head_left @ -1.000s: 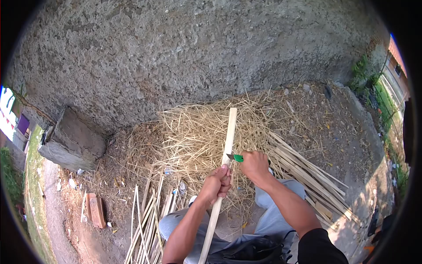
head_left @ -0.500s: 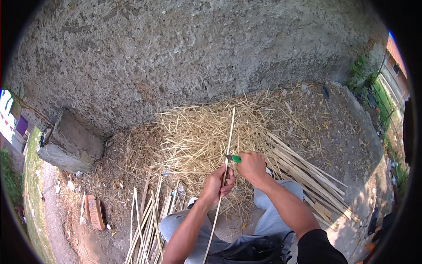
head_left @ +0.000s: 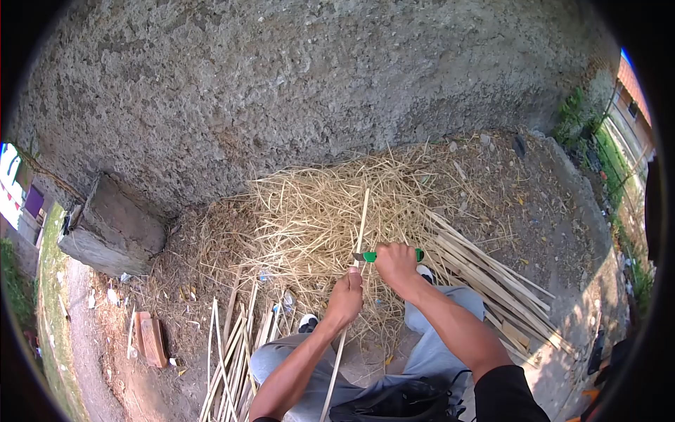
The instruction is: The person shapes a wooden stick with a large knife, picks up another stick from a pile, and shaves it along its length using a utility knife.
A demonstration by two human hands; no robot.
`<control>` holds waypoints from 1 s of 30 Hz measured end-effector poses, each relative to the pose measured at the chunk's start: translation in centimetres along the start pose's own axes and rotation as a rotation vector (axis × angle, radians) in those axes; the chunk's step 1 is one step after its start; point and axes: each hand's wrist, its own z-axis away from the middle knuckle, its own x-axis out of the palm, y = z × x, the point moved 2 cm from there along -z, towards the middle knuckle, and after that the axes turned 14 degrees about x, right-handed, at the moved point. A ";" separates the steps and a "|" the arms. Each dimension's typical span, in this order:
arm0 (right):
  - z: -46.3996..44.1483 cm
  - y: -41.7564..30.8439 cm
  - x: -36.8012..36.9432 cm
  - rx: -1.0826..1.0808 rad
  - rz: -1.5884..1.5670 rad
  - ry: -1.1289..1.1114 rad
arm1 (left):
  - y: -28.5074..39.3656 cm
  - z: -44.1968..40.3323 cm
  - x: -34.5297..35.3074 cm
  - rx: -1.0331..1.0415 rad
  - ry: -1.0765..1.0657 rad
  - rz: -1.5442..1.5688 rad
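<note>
My left hand [head_left: 345, 299] is closed around a long, thin bamboo strip [head_left: 363, 219], its thumb up near the knife. The strip slants from between my legs up over a pile of pale shavings [head_left: 302, 218]. In my right hand [head_left: 396, 266], fingers wrapped round its green handle, is a knife [head_left: 369, 257]. The short dark blade lies across the strip just above my left thumb. The blade's edge is too small to make out.
Split strips lie in a bundle [head_left: 485, 271] on the right and another stack [head_left: 235, 359] on the left. Farther left are a reddish brick [head_left: 152, 342] and a concrete block [head_left: 116, 228]. A rough wall [head_left: 316, 84] rises behind the shavings.
The strip's far end has come lower, toward me. My right hand and the knife have shifted slightly left, and my left hand has turned, with its fingers now mostly out of sight.
</note>
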 end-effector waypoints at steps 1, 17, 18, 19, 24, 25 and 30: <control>-0.2 0.0 -0.2 -0.006 0.011 0.002 | -0.3 -0.2 -0.3 0.099 -0.008 -0.092; -6.6 4.1 1.1 0.223 0.031 0.103 | 1.8 4.1 -0.7 -0.173 -0.193 -0.027; -6.6 4.5 1.3 0.192 0.053 0.099 | 1.4 3.9 -0.9 -0.160 -0.189 -0.067; -6.7 4.6 1.6 0.191 0.060 0.098 | 1.5 3.7 -0.7 -0.139 -0.178 -0.092; -7.1 4.8 2.2 0.292 0.109 -0.061 | 2.4 3.8 -0.1 -0.318 -0.219 0.122; -7.6 6.5 3.8 0.365 0.133 -0.074 | 3.0 4.9 0.3 -0.343 -0.267 0.145; -7.9 12.6 4.5 0.474 0.068 -0.157 | 3.1 4.1 -2.4 -0.318 -0.272 0.220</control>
